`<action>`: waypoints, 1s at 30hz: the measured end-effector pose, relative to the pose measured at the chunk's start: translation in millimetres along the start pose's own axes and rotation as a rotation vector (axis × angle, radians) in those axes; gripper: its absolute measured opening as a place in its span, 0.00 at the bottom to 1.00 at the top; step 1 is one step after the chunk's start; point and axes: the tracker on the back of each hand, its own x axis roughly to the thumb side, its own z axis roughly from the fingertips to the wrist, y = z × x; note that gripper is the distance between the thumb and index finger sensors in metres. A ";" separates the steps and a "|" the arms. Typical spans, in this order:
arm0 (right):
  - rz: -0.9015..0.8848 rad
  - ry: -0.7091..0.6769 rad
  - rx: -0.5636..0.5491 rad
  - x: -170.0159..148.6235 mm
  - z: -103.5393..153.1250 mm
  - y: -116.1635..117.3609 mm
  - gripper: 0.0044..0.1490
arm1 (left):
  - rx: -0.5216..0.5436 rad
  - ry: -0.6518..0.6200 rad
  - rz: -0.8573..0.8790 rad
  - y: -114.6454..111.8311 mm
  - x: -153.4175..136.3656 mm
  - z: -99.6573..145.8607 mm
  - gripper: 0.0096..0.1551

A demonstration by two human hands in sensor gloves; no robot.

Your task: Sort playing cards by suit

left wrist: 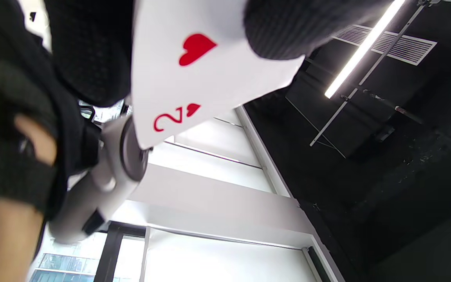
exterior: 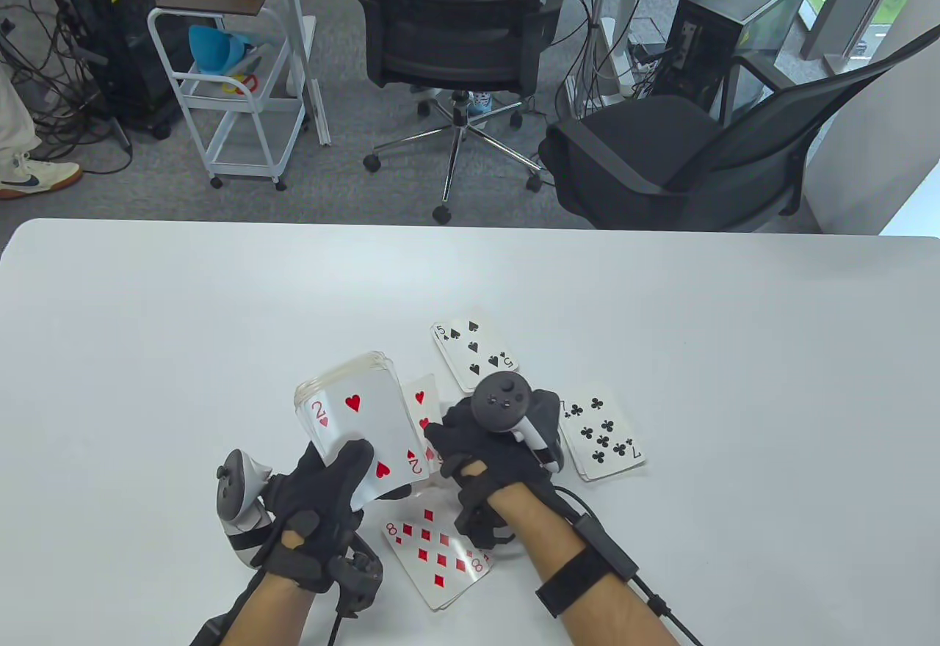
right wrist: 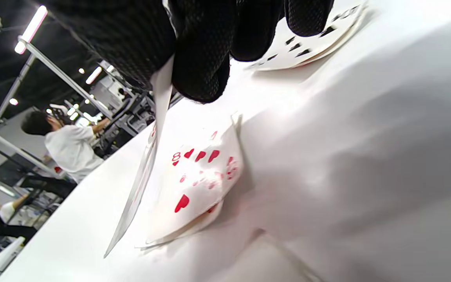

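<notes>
Cards are mid-sort: the left hand (exterior: pixel 323 499) grips the deck (exterior: pixel 360 426), two of hearts on top, near the table's front edge. The right hand (exterior: pixel 488 448) pinches one heart card (right wrist: pixel 147 164) over the hearts pile (right wrist: pixel 194 188). Next, I judge, it releases that card squarely there.

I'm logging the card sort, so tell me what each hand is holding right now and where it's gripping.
Left hand grips the deck, two of hearts on top, by its near end. Right hand pinches a single card by its top edge.
</notes>
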 end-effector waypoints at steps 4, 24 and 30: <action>0.165 0.052 0.003 22.7 -25.2 21.7 0.24 | 0.024 0.002 0.014 4.9 -0.4 -0.1 0.35; 0.132 -0.124 -0.193 -10.0 20.5 -18.3 0.27 | 0.060 0.090 -0.012 -3.3 -4.0 2.8 0.35; -0.271 -0.263 -0.322 -48.1 62.2 -48.6 0.28 | 0.028 0.153 -0.061 -5.0 -14.3 1.2 0.35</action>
